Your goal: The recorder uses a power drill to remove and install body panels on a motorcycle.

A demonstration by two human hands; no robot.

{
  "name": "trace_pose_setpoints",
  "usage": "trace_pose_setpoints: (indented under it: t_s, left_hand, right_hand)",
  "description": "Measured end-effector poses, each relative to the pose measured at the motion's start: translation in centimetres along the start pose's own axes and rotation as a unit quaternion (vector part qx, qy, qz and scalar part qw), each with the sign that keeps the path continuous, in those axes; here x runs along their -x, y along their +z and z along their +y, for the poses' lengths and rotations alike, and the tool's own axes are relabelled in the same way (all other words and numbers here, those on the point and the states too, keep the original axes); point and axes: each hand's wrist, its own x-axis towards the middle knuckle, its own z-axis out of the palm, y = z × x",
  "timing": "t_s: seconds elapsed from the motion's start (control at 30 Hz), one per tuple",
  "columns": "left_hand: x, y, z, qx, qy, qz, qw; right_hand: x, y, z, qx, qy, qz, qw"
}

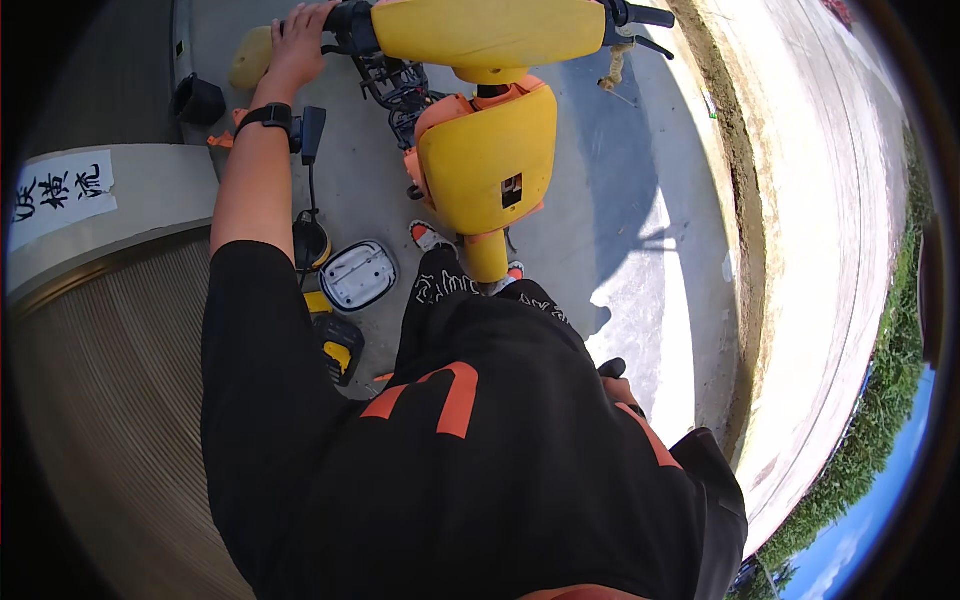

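My left hand reaches forward and closes over the left handlebar grip of a yellow scooter. A black watch is on that wrist. The scooter's yellow handlebar cover runs across the top, and its right grip is free. Only a sliver of my right hand shows, low beside my black shirt. It is next to a small black object. I cannot tell whether its fingers are open or closed.
On the concrete floor by my feet lie a grey-white cover plate, a yellow-and-black power tool and a black box. A grey cabinet with a paper label stands left, above a ribbed surface. A concrete kerb curves along the right.
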Motion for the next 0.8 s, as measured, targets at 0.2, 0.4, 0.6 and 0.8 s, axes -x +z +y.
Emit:
trace_pose_setpoints:
  t_s: [0.2, 0.4, 0.6, 0.8]
  left_hand:
    - [-3.2, 2.0, 0.8, 0.076, 0.070, 0.071, 0.992]
    - [-2.1, 0.7, 2.5, 0.041, -0.012, 0.062, 0.997]
    - [5.4, -3.7, 5.3, 0.000, -0.181, 0.056, 0.982]
    - [20.1, -3.3, 16.2, 0.228, -0.438, -0.042, 0.869]
  right_hand:
    - [1.9, -0.5, -7.2, 0.026, -0.012, -0.002, 1.000]
    - [-1.5, 1.1, -16.7, -0.102, -0.140, 0.021, 0.985]
    - [-5.2, 0.9, -29.3, -0.044, -0.302, -0.023, 0.952]
    - [-9.2, -2.0, -38.9, 0.135, -0.423, -0.066, 0.894]
